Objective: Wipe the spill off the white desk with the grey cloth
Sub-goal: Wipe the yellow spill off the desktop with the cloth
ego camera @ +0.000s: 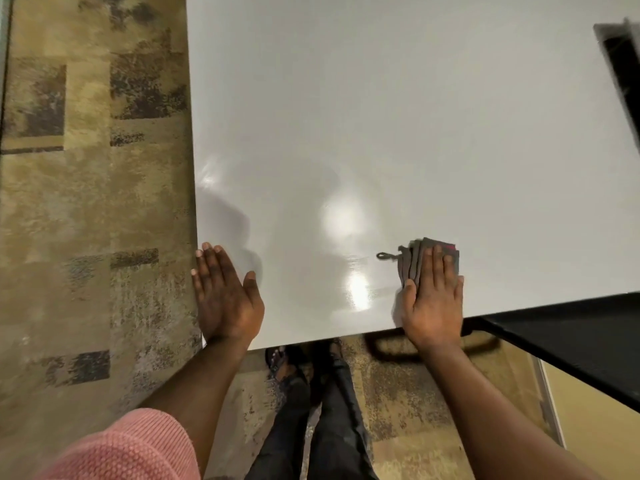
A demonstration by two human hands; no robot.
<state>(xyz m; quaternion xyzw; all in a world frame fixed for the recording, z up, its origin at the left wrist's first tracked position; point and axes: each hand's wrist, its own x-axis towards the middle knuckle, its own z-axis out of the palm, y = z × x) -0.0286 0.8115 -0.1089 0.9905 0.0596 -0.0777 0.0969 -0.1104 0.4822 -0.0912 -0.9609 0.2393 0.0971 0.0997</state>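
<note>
The white desk (381, 116) fills the upper middle of the view, glossy with light glare. A wet sheen (358, 289) shows near its front edge between my hands. The folded grey cloth (414, 259), with a small loop at its left corner, lies flat on the desk near the front edge. My right hand (433, 299) presses flat on top of the cloth, fingers together and stretched forward. At the desk's front left corner my left hand (225, 296) rests flat, palm down, fingers extended, holding nothing.
Patterned tan and brown carpet (93, 202) lies left of and below the desk. A black surface (571, 334) juts in at the right, under the desk's edge. A dark framed object (623, 64) sits at the desk's far right. My legs (322, 410) stand below the front edge.
</note>
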